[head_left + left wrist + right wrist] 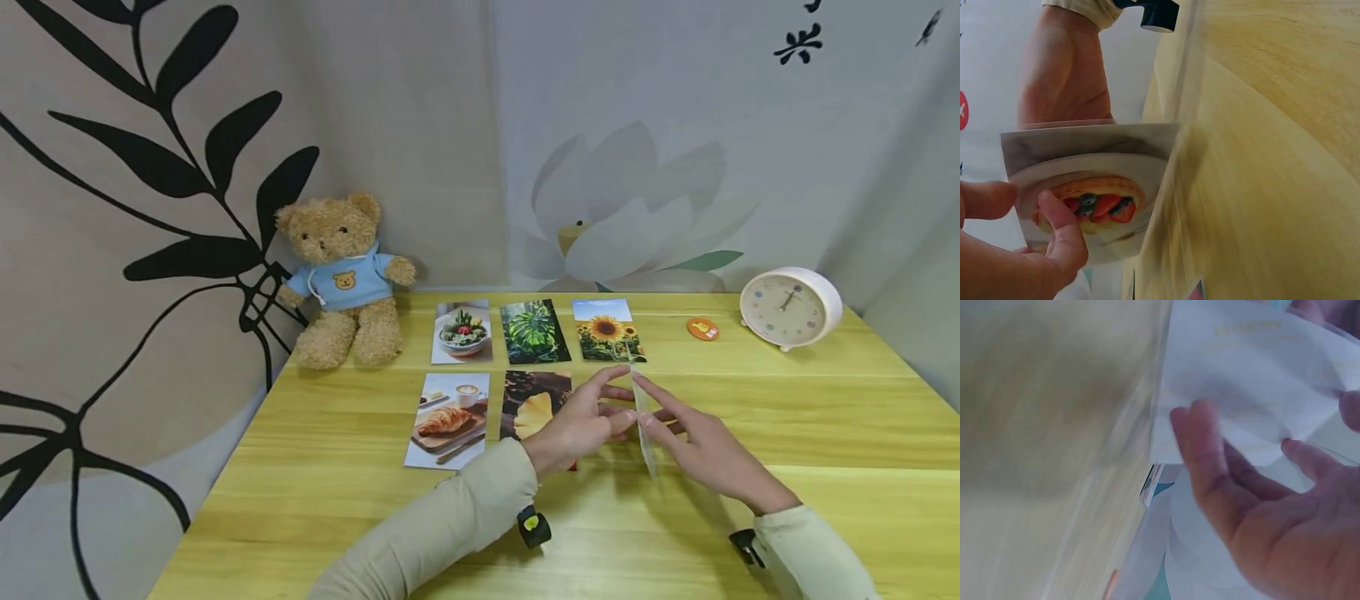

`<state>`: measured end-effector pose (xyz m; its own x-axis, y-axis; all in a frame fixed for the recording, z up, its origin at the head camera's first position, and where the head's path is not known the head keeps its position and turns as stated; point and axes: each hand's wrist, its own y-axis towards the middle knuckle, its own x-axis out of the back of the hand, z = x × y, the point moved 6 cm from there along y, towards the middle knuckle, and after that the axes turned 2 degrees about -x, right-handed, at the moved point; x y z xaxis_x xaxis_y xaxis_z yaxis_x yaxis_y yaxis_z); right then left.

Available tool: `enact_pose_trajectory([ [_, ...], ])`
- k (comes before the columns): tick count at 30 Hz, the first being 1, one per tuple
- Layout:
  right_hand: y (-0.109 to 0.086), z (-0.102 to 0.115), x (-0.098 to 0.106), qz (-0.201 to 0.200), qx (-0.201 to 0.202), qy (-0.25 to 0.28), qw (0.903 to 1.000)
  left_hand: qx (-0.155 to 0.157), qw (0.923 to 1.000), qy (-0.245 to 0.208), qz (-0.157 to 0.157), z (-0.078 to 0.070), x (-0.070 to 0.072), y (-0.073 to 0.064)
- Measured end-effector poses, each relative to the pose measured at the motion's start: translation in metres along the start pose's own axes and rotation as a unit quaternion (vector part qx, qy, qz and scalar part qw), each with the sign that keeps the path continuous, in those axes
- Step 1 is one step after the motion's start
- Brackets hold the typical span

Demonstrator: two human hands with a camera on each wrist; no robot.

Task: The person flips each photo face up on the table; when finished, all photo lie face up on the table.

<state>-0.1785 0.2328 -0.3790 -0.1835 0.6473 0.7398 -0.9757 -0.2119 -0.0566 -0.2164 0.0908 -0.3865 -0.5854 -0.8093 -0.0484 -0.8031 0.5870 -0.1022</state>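
Upright between both hands stands a photo card (1094,203), seen nearly edge-on in the head view. Its picture side, a fruit tart on a plate, faces my left hand (581,425); a second thin edge shows behind it. My left thumb and fingers pinch it from the picture side. From the other side, my right hand (705,450) pinches the pale back (1229,394) near its edge, the remaining fingers loosely bent. On the table lie cards with a potted cactus bowl (462,333), green leaf (536,329), sunflower (604,327), croissant (446,421) and yellow leaf (532,408), the last partly hidden by my left hand.
A teddy bear (345,279) in a blue top sits at the table's back left. At the back right stands a round white clock (787,307), with an orange disc (702,329) left of it. Patterned curtains (420,125) hang behind the wooden table (300,500).
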Motion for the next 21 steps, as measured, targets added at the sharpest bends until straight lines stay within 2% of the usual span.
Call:
enact_pose_trajectory([
  [3,0.0,0.001,0.004,-0.014,0.01,0.051,0.9986,-0.005,0.9998,0.02,0.0,-0.002,0.0,0.001],
  [5,-0.001,0.002,0.007,-0.042,0.03,0.09,0.9946,-0.005,0.9993,0.036,0.002,-0.003,-0.001,0.001],
  [7,-0.001,0.003,0.012,-0.084,0.049,0.103,0.9899,-0.009,0.999,0.04,0.015,-0.005,-0.003,0.002],
  [10,-0.002,0.004,0.018,-0.138,0.067,0.111,0.9819,-0.033,0.9973,0.055,0.035,-0.01,-0.008,0.005],
  [12,-0.002,0.004,0.021,-0.159,0.066,0.114,0.9785,-0.061,0.9947,0.075,0.034,-0.015,-0.009,0.006],
  [15,-0.003,0.002,0.023,-0.175,0.062,0.136,0.973,-0.077,0.9867,0.143,-0.003,-0.02,-0.005,0.006],
  [18,-0.003,-0.002,0.026,-0.19,0.059,0.183,0.9629,-0.064,0.98,0.184,-0.042,-0.02,0.001,0.005],
  [20,-0.004,-0.005,0.028,-0.204,0.06,0.229,0.9499,-0.045,0.9766,0.201,-0.063,-0.018,0.004,0.003],
  [21,-0.004,-0.007,0.03,-0.211,0.059,0.261,0.9402,-0.037,0.9756,0.204,-0.071,-0.017,0.006,0.002],
])
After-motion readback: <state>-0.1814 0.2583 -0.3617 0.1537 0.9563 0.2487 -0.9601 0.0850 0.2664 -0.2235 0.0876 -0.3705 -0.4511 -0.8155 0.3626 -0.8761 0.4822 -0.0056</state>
